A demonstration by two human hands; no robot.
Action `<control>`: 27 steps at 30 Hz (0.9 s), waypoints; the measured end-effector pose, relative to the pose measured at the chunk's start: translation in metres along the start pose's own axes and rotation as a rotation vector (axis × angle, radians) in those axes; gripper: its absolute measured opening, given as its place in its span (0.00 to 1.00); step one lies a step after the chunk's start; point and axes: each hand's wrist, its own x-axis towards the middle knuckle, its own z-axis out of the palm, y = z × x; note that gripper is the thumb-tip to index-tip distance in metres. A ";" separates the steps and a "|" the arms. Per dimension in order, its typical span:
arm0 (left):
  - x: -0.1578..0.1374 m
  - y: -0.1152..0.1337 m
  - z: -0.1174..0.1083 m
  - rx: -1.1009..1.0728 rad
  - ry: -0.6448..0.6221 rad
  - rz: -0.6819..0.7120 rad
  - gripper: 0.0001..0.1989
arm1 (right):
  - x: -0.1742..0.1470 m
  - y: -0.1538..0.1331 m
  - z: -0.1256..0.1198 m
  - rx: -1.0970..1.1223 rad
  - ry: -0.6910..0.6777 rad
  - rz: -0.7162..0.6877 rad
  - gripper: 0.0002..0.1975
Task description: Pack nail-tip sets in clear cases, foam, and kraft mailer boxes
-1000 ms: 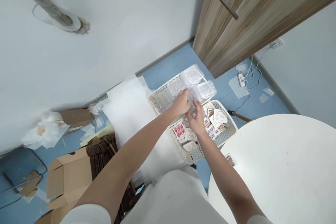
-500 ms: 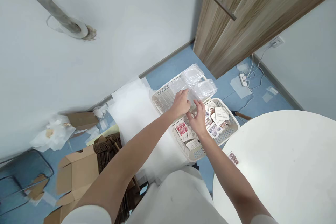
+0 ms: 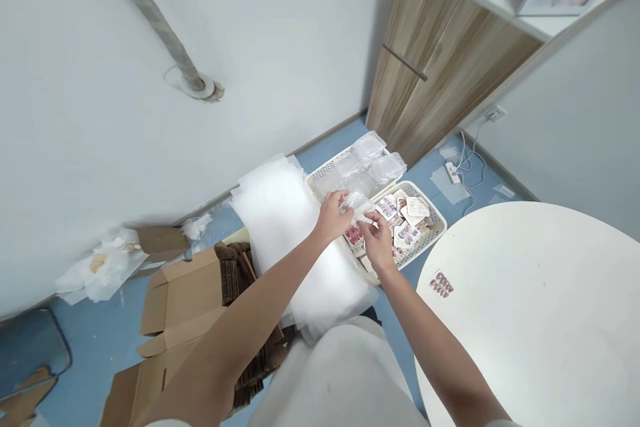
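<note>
Between my two hands is a thin clear plastic sleeve (image 3: 358, 203), held above the baskets. My left hand (image 3: 333, 219) pinches its left side, and the fingers of my right hand (image 3: 378, 240) are closed at its right edge. Below and to the right, a white basket (image 3: 434, 240) holds several cards of press-on nails (image 3: 407, 235), some lying face down. Behind it, another white basket (image 3: 320, 175) contains stacks of clear plastic packets (image 3: 388, 167). My hands hide part of the nearer basket.
A white round table (image 3: 540, 307) stands at right with one nail card (image 3: 442, 284) on it. Stacked white sheets (image 3: 280, 213) and flattened cardboard boxes (image 3: 193, 293) are at left. A wooden cabinet (image 3: 425, 67) stands behind; a power strip (image 3: 452, 172) lies on the floor.
My hands have lifted a clear plastic sleeve from the area of the back basket and brought it nearer to me. The view has tilted up, showing the cabinet top.
</note>
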 end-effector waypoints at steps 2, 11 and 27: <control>-0.023 0.005 -0.010 -0.113 -0.016 -0.014 0.19 | -0.021 -0.005 0.000 0.052 0.029 -0.023 0.13; -0.135 0.007 -0.037 -0.606 -0.070 -0.056 0.20 | -0.134 -0.004 -0.005 0.301 0.134 -0.144 0.20; -0.211 0.011 0.013 -0.603 -0.462 -0.013 0.12 | -0.255 0.025 -0.072 0.305 0.238 0.007 0.20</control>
